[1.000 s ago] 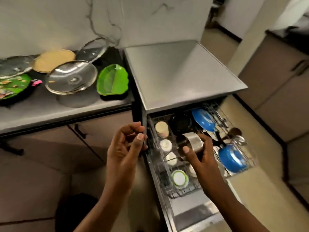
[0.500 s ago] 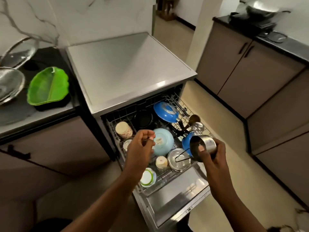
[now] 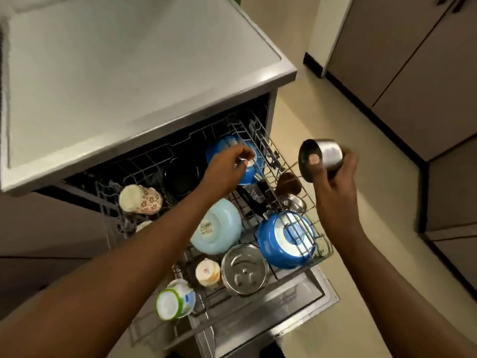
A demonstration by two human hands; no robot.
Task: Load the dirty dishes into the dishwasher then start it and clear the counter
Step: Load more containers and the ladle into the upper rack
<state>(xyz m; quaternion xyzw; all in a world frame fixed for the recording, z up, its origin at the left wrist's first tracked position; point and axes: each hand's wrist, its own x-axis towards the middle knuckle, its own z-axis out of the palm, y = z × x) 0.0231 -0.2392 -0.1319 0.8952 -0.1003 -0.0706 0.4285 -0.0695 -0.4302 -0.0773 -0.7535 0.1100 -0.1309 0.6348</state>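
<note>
Left hand: fingers curled, pinching a small metal item over the far right part of the rack; too small and blurred to name (possibly a spoon). It sits above the rear blue bowl, near the upright wire dividers at the rack's right edge.

Right hand: wrapped round a steel cup, thumb pressed inside its rim, mouth tilted toward the camera. The cup is held in the air just off the rack's right edge, not yet placed.

Rack contents, pulled out over the open dishwasher door: a second blue bowl at the near right corner; a pale blue bowl in the middle, bottom up; a steel bowl at the near edge; a patterned mug on its side at the left; a green-rimmed cup at the near left corner; a small pale cup beside the steel bowl. Dark utensils and a ladle lie along the right side.

Dishwasher top: bare grey surface in this view.

Progress (judgement): loading looks well advanced, rack fairly full. Both held items remain to be placed. Rack not pushed in, door not closed, machine not started. The state of the counter cannot be judged; it is out of view.
</note>
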